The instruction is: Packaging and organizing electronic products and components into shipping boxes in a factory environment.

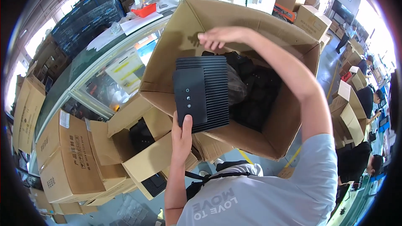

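My left hand [182, 138] grips a black finned casing [203, 94] by its near edge, thumb on top. One side of the casing is ribbed, and a smooth raised panel carries a row of small round symbols. It is held up over the near left part of a big open cardboard box [268, 23]. Over the box's far left part hovers my right hand [222, 37], empty, its fingers loosely apart and not touching the casing. Inside the box lie several dark casings [259, 100] and a clear plastic bag [236, 86], partly hidden by the held casing.
Left of the big box stands a smaller open carton [146, 163] with dark parts inside, beside a closed carton [71, 159]. A glass-sided counter [104, 58] runs behind them, bearing a red tray [144, 11]. People work along a bench at the right.
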{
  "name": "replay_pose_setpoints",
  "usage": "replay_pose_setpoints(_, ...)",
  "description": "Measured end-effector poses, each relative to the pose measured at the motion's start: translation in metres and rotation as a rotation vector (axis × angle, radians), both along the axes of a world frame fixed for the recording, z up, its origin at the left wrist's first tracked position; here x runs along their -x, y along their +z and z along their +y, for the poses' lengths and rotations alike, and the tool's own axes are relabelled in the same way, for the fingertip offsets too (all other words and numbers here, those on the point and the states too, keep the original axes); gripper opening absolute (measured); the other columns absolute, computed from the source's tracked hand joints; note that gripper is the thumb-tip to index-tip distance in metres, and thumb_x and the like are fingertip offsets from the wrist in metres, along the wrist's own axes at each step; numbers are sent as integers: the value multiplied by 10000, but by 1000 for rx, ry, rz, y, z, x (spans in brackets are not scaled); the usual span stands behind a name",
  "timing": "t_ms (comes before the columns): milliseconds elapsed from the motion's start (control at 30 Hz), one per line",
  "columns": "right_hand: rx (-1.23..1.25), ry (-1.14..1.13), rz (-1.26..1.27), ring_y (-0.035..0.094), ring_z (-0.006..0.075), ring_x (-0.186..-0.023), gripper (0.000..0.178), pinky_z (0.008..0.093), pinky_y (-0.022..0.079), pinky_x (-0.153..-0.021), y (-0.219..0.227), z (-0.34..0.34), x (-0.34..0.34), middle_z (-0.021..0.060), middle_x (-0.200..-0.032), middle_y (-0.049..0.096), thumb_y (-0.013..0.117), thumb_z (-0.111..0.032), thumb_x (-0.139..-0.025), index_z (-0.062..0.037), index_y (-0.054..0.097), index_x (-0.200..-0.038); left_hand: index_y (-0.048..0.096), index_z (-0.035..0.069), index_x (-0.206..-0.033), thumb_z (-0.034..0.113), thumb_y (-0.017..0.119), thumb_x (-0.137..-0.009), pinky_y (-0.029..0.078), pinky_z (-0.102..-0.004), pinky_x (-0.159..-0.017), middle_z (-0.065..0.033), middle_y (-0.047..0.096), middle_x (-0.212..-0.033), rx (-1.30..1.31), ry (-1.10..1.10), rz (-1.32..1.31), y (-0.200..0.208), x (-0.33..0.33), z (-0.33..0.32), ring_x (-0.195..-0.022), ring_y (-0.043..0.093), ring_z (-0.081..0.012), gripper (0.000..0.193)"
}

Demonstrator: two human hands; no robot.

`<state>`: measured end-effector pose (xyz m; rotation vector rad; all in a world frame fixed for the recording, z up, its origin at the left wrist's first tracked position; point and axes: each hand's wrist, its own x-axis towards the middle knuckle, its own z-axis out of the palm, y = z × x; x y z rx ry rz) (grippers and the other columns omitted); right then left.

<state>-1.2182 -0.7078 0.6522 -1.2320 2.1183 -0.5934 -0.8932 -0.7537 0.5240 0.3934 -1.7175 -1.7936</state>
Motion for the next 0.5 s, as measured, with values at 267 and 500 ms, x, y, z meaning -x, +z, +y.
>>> replay_pose_setpoints(267,284,171,496,518,327,-1149,890,396,409,-988,-4,49,-126,140,-1253,514,800,-464,-640,-81,384,-1328,464,-48,-1216,320,444,-992,402,-272,-885,-116,585,-1073,15,-37,24,-6,2,-7,-974,513,-153,432)
replay_pose_setpoints(500,436,-39,462,608,281,-998,720,380,468,-879,-6,59,-137,129,-1059,636,765,-501,-675,-53,540,-1192,485,-35,-1193,297,458,-990,412,-269,-859,-95,603,-1028,48,-41,23,-3,4,-8,-943,522,-136,389)
